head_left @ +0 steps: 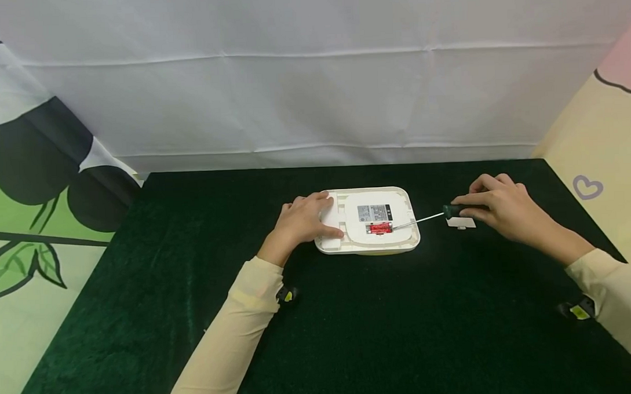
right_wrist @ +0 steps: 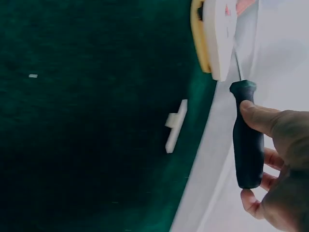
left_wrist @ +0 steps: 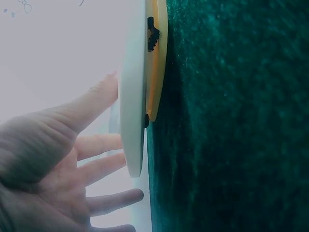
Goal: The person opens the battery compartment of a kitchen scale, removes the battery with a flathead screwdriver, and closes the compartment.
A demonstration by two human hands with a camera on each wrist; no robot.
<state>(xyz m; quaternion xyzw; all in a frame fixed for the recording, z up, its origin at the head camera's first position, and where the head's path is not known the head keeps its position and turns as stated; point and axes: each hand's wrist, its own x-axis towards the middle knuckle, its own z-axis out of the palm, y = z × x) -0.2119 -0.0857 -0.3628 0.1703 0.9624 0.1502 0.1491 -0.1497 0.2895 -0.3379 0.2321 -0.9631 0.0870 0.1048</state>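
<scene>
A white, rounded rectangular device (head_left: 353, 240) lies with its battery compartment facing up. Red batteries (head_left: 380, 228) sit in that compartment, beside a grey printed label (head_left: 374, 213). My left hand (head_left: 307, 223) rests on the device's left end, thumb and fingers spread and fairly straight. In my right hand (head_left: 498, 208) is a screwdriver, gripped by its dark green handle (right_wrist: 248, 140) between thumb and fingers. Its thin metal shaft (head_left: 423, 219) points left, with the tip at the right end of the batteries; whether it touches them I cannot tell.
A small white battery cover (head_left: 461, 222) with a tab lies on the dark green cloth (head_left: 393, 322), below the right hand. Behind the table hangs a white curtain (head_left: 312, 104). Printed panels (head_left: 596, 152) stand at both sides. The device's yellow lower layer (left_wrist: 157, 72) meets the cloth.
</scene>
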